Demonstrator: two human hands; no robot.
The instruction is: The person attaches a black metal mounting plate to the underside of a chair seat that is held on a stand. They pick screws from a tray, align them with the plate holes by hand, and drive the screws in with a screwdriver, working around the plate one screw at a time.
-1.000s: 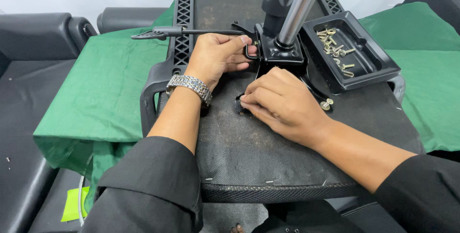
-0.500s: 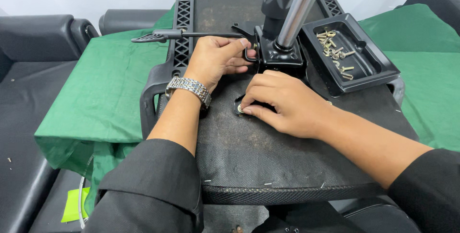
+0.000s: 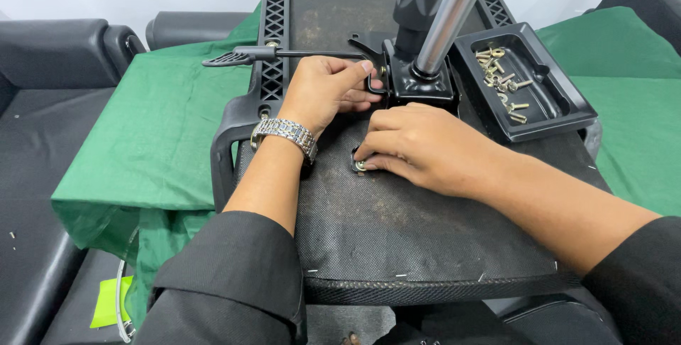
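The left hand [image 3: 323,93] is gripping the black mechanism plate [image 3: 418,86] on the upturned chair seat [image 3: 397,224] — fingers curled shut on its edge. The right hand [image 3: 418,146] is pinching a small bolt and washer [image 3: 360,165] against the seat, just below the plate. Spare bolts are lying in a black tray [image 3: 560,103] nearby.

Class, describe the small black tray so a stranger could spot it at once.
Find the upturned chair seat on the green cloth. Right of its shiny metal column sits the black tray. It alone holds loose screws.
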